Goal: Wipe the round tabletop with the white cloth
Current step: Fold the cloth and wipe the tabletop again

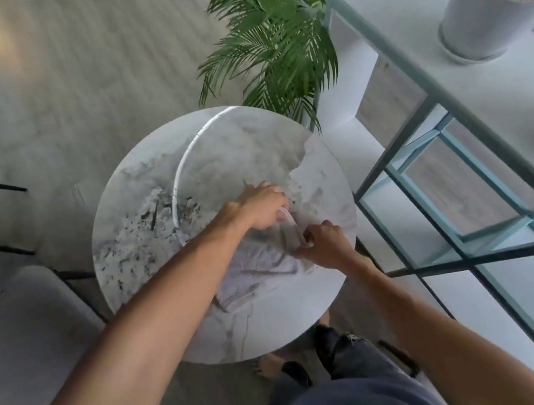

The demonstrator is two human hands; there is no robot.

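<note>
The round tabletop (148,254) is glossy grey-white marble with dark veins, and it fills the middle of the head view. A white cloth (255,273) lies crumpled on its near right part. My left hand (260,205) reaches across from the left and pinches the cloth's upper edge. My right hand (325,245) grips the cloth's right edge, fingers curled on the fabric. The two hands are close together, and my left forearm hides part of the cloth.
A potted palm (273,45) stands just beyond the table. On the right is a metal-framed glass shelf unit (434,101) bearing a white plant pot (489,6). A grey chair seat (20,343) sits to the left. My legs are below the table's near edge.
</note>
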